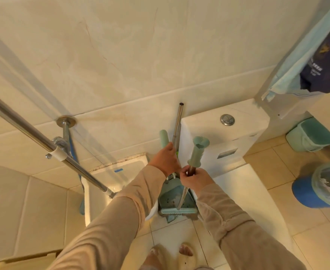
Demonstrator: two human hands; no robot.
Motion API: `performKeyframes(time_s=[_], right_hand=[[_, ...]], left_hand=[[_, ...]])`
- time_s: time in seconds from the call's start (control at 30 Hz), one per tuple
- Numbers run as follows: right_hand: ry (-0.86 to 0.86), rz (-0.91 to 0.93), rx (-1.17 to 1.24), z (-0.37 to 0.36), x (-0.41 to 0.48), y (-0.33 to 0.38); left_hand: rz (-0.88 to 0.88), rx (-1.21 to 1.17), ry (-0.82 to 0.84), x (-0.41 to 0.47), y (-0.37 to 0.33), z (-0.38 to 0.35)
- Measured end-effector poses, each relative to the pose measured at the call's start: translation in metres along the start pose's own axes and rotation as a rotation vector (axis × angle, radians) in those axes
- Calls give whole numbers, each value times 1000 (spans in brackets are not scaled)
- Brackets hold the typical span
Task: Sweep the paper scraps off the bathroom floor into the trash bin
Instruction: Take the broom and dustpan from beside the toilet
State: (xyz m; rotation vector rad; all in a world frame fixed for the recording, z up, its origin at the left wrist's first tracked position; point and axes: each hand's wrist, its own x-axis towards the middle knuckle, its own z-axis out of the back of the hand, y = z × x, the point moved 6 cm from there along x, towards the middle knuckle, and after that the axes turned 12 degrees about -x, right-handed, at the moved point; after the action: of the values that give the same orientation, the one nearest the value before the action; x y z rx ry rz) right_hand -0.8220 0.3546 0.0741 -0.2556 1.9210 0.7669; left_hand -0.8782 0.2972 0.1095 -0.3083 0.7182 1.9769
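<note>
Mint-green plastic and bare steel fill the narrow gap beside the toilet. Your left hand (pixel 165 159) is clenched around the dustpan handle (pixel 164 138), a rounded pale-green grip on a metal shaft. Your right hand (pixel 194 177) is wrapped round the broom handle (pixel 198 152), fingers closed on the dark metal rod just below its ribbed green sleeve with a flared top. Both tools stand nearly upright, close side by side.

Dustpan (pixel 170 197): green, angular, set on edge against the floor, with a comb of pale teeth showing at its upper lip. Broom head (pixel 177 211): a flat green bar lying across the dustpan's near edge. A second bare steel tube (pixel 178 121) leans on the wall behind them.

Toilet cistern (pixel 224 131): glossy white, boxy, with a round chrome button on top, just right of the tools. White basin (pixel 119 172) to the left, touching the tiled wall, grime along its far rim. A polished steel rail (pixel 33 135) runs diagonally across the left side.

Trash bin (pixel 320 186): blue, round, lined with a thin translucent bag, crumpled white paper inside, standing on the floor well to the right beyond the toilet. A green lidded bin (pixel 310 137) sits farther off.

Floor tiles (pixel 179 232) are smooth and beige, open near your slippered feet (pixel 186 250). No scraps can be made out on the visible floor.
</note>
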Motion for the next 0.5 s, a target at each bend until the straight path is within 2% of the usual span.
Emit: performKeyframes(time_s=[0.07, 0.1, 0.13, 0.17, 0.23, 0.4, 0.5], right_hand=[[14, -88, 140, 7, -9, -7], [-54, -123, 151, 14, -14, -13], [-69, -91, 23, 25, -17, -18], [-60, -54, 49, 29, -20, -23], [20, -62, 247, 28, -25, -34], [-33, -124, 735, 22, -30, -78], [-73, -109, 1025, 2, -37, -112]], left_hand=[[-28, -33, -69, -8, -2, 8], [-58, -32, -93, -11, -6, 9], [-94, -28, -123, -11, -9, 8], [-113, -30, -139, -16, -8, 12], [-188, 3, -161, -18, -8, 13], [-434, 178, -56, -29, -11, -2], [-514, 247, -38, -41, -10, -13]])
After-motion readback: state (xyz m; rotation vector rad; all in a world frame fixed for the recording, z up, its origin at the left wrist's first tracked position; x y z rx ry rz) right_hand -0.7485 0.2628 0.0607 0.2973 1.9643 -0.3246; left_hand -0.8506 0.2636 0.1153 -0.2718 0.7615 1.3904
